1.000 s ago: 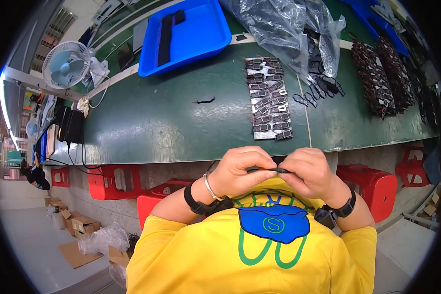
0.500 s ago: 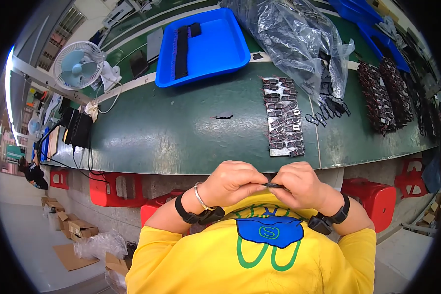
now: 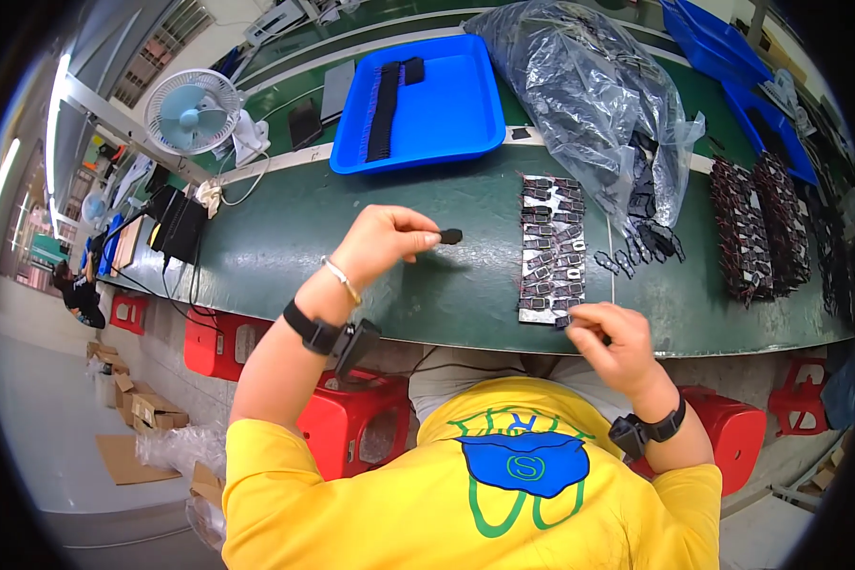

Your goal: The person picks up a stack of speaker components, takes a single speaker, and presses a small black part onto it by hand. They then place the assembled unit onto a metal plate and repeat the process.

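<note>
head view: the left hand [image 3: 382, 239] was raised over the green table [image 3: 285, 252], its thumb and fingers pinched on a small black part [image 3: 451, 236] that stuck out toward 3 o'clock, held just above the table top. the right hand [image 3: 616, 339] sat at about 5 o'clock from it, near the table's front edge, fingers curled in; i could not tell whether it held anything. it hovered just beside the bottom end of a strip of black parts [image 3: 551, 249] laid in a column. at 12 o'clock stood a blue tray [image 3: 465, 114] with a dark row of stacked pieces inside, and at 1 o'clock a clear plastic bag [image 3: 589, 95] spilled more black parts onto the table. more strips lay at 3 o'clock, and a small fan [image 3: 195, 109] stood at 10 o'clock.

by my judgement the step in hand was carrying one finished part away from the strip, toward the tray. the next move would call for a steady pinch and a reach toward 12 o'clock, setting the part in line with the row.
</note>
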`<move>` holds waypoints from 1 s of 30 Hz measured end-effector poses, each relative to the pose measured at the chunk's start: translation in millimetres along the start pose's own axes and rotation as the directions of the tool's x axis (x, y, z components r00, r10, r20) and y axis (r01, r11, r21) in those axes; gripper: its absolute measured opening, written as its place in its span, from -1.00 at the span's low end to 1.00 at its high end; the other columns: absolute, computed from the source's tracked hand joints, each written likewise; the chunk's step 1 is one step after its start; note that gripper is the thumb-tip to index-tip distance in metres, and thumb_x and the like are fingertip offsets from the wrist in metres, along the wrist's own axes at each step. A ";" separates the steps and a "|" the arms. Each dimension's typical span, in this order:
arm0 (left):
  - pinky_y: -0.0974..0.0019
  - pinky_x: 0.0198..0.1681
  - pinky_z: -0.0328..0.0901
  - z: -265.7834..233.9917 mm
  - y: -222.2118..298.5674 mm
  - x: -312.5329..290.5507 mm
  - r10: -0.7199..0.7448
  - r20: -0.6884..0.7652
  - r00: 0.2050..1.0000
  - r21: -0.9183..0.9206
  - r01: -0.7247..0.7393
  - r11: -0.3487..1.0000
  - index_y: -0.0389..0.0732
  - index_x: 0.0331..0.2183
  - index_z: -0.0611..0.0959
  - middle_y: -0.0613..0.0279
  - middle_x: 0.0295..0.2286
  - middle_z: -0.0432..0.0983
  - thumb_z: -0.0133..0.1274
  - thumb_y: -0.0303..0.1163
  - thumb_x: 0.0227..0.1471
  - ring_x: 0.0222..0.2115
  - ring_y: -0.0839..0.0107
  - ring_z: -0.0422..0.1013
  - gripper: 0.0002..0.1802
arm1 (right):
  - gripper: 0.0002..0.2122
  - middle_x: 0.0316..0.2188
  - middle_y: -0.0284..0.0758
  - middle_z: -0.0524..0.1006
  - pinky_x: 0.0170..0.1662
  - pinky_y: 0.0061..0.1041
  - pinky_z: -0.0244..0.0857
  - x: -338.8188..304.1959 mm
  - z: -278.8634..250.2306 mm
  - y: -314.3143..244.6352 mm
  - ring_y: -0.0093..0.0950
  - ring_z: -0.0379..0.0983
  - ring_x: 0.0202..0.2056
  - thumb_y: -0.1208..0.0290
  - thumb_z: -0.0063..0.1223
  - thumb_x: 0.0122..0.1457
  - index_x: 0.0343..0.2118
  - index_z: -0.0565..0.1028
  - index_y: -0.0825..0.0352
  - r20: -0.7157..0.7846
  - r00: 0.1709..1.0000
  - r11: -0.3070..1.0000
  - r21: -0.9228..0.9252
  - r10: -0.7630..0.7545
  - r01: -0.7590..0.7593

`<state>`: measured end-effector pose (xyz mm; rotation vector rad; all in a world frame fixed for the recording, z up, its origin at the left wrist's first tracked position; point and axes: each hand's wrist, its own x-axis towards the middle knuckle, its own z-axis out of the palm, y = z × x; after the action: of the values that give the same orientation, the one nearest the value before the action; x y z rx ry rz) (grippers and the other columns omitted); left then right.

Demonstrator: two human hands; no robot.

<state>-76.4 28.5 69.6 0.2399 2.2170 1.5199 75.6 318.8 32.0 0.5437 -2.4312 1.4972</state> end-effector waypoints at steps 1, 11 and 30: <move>0.51 -0.49 0.28 -3.0 -4.0 8.1 -0.028 -0.013 1.000 0.022 0.028 0.999 -0.30 -0.41 0.63 0.32 -0.56 0.49 0.19 -0.49 -0.15 -0.58 0.56 0.37 -0.84 | -0.87 -0.57 -0.30 0.49 -0.55 -0.65 0.24 -4.1 -6.8 3.6 -0.58 0.39 -0.61 0.63 0.08 -0.03 -0.37 0.49 0.46 -0.034 0.999 0.999 -0.033 0.042 -0.043; 0.55 -0.59 0.23 -5.7 -15.4 35.6 -0.194 0.038 0.980 0.130 0.188 0.974 -0.26 -0.43 0.61 0.35 -0.59 0.47 0.20 -0.47 -0.13 -0.66 0.61 0.31 -0.87 | -0.92 -0.62 -0.31 0.45 -0.55 -0.63 0.18 -33.3 -35.3 29.1 -0.57 0.34 -0.63 0.66 0.06 -0.03 -0.42 0.49 0.43 -0.243 0.967 0.994 -0.060 0.079 -0.096; 0.35 -0.23 0.29 8.0 -5.8 33.0 0.354 0.134 0.926 0.634 -0.354 0.687 -0.29 -0.34 0.63 0.20 -0.42 0.51 0.12 -0.42 -0.09 -0.35 0.33 0.41 -0.80 | -0.89 -0.70 -0.31 0.41 -0.63 -0.57 0.14 -27.7 -34.2 27.3 -0.48 0.30 -0.71 0.66 0.12 -0.10 -0.47 0.46 0.39 -0.231 0.972 0.988 -0.151 -0.052 0.017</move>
<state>-101.6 45.5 53.4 0.9351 2.7413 0.8153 89.1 365.7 14.6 0.3547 -2.3123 1.2747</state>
